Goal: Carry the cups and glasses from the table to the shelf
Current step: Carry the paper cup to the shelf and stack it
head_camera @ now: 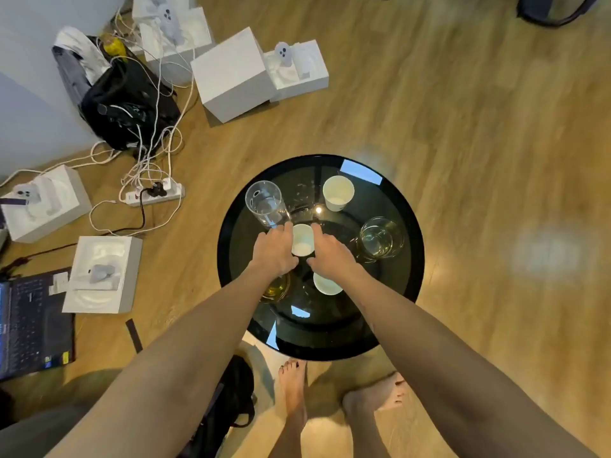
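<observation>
A: Near first. Bare feet at the table's close edge, person leaning over, both arms reaching in.

B: Grip?

A: Left hand and right hand flank the middle paper cup, fingers curved against its sides. Looks like a two-handed squeeze, probably so thin paper doesn't buckle. Contact on the far side of the cup, can't tell.

B: Other stuff?

A: Under the arms: an amber glass, mostly covered by the left wrist, and a second paper cup, half hidden by the right wrist. Further out, a squat glass at right, a tall glass touching the left fingers, a third paper cup at the back.

B: Shelf?

A: Not in frame. All six still on the table.
</observation>
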